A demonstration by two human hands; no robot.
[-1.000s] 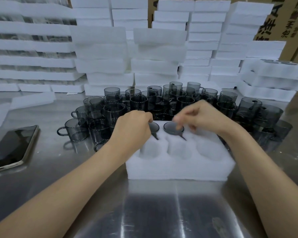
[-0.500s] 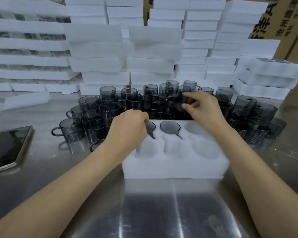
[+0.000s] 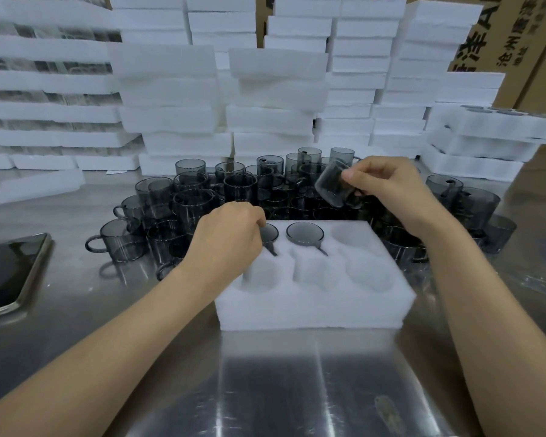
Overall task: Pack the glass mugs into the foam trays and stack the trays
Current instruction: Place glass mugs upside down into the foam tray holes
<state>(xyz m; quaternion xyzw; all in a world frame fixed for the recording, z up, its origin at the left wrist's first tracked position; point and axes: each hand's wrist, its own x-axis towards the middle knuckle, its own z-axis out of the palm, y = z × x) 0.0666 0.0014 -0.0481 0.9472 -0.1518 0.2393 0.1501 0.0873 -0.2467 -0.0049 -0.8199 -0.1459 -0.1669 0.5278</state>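
Steel tabletop [image 3: 281, 389], backed by foam stacks [image 3: 171, 89] at twelve o'clock, carries a foam tray [image 3: 312, 307] with loose smoky mugs [image 3: 199, 197] crowded just behind it. The right hand [image 3: 388, 187] pinches one tilted mug [image 3: 330, 184] over the tray's one-o'clock corner; the left hand [image 3: 230, 238] curls beside a seated mug [image 3: 270, 233] at eleven o'clock, its grip hidden. Thin, slick, breakable glass, I'd say: hold the wall or handle, lower gently.

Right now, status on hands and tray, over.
Right hand holds a tilted glass mug above the loose mugs. Left hand on the back-left seated mug, grip hidden. Foam tray: two mugs seated, back-right pocket unobstructed.
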